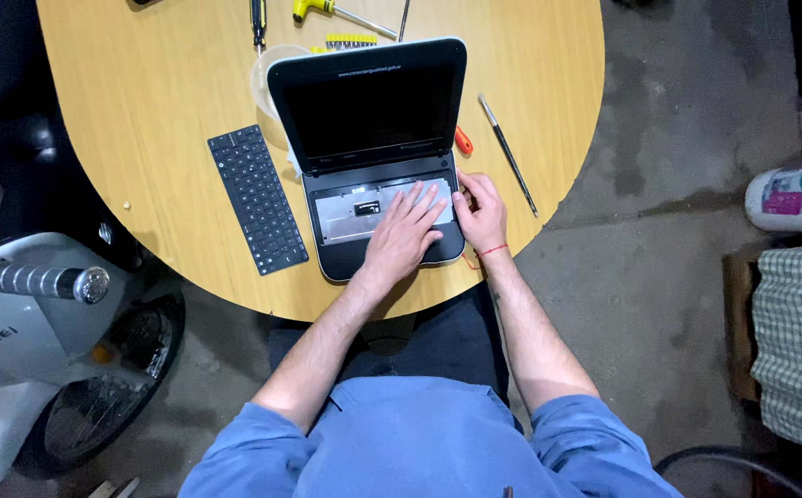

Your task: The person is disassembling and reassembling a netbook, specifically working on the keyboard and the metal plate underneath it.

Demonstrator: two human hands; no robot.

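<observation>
A small black laptop (364, 101) stands open on the round wooden table (161, 83), its keyboard taken out so a grey metal plate (346, 207) shows in the base. My left hand (403, 231) lies flat on the right part of that plate, fingers spread. My right hand (482, 214) grips the right front corner of the laptop base, with a red thread around the wrist. The removed black keyboard (258, 198) lies on the table just left of the laptop.
Behind the laptop lie a yellow-handled screwdriver (327, 11), a black-handled tool (258, 20), a yellow bit set (350, 41) and a pale round dish (267, 74). A thin brush (507, 152) and an orange handle (463, 140) sit to the right. A scooter (41, 341) is parked left.
</observation>
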